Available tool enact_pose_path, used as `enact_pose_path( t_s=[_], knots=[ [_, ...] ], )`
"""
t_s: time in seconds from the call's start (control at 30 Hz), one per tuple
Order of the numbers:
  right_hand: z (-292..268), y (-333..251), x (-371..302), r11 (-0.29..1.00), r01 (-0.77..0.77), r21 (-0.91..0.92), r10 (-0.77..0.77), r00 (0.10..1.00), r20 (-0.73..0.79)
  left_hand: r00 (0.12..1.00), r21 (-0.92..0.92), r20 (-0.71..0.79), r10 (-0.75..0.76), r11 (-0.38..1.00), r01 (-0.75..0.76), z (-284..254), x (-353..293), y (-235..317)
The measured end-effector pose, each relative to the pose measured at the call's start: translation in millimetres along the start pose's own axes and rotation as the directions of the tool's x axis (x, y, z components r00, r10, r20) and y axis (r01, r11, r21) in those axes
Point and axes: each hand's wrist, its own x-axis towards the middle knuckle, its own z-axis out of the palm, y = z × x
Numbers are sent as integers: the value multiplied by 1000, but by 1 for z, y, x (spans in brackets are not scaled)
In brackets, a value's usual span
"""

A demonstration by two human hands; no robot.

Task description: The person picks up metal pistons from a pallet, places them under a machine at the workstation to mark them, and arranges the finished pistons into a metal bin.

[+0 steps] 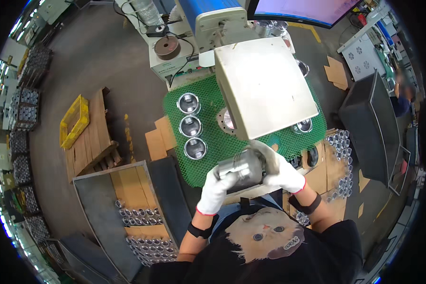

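A grey metal piston, smeared by motion, is held between my hands at the near edge of a green mesh mat. My left hand, in a white glove, grips its left side. My right hand, gloved likewise, curls around a blurred grey-brown round thing against the piston's right end; its kind is unclear. Left of the hands, three upturned pistons stand in a column: far, middle and near. Another piston sits on the mat's right, partly behind the white machine housing.
The housing overhangs the mat, partly hiding a round drilled plate. Nearby are a computer mouse and a monitor. Piston-filled bins flank me, the left one with a grey wall. A person is at far right.
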Motion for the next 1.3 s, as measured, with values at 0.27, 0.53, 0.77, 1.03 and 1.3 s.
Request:
enact_pose_path(
  t_s=[0.27, 0.53, 0.77, 1.03, 1.3],
  knots=[
    [-51, 76, -17, 739, -64, 671, 265, 943, -202, 985, 880, 54, 165, 459, -125, 26, 63, 2],
    [-53, 27, -15, 857, 25, 514, 87, 977, -194, 972, 393, -32, 235, 897, -204, -114, 202, -131],
    [-73, 44, 6, 834, -89, 544, 270, 927, -262, 828, 627, -202, 523, 718, -301, -128, 157, -113],
    [-95, 96, 127, 457, 244, -855, -288, 951, 118, 780, 641, -469, 414, 767, -22, -104, -34, -95],
    [-80, 84, 174, 609, 348, -712, -355, 923, 148, 688, 74, -724, 57, 997, -5, -121, -119, -140]
  ],
)
